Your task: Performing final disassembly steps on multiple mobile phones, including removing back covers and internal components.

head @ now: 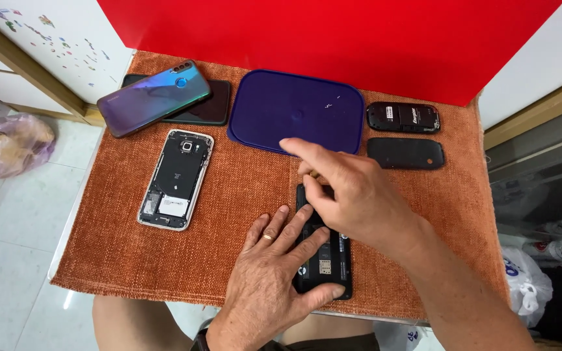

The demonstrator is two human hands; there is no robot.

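Here, low in the middle of the frame, the opened black phone (323,257) lies on the orange cloth (242,195), back cover off. The left hand (271,279) presses it flat, fingers spread; the right hand (352,195) pinches at its top edge, fingers together. The silver opened phone (177,179) and blue lid (297,110) lie apart; free cloth lies between, and the table edge is just below.

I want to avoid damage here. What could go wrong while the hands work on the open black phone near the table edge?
1. The open black phone lies close to the near edge of the orange cloth; a push from the left hand might slide it off.
2. The right hand works over exposed internals, so its fingers could perhaps scratch or bend small parts.
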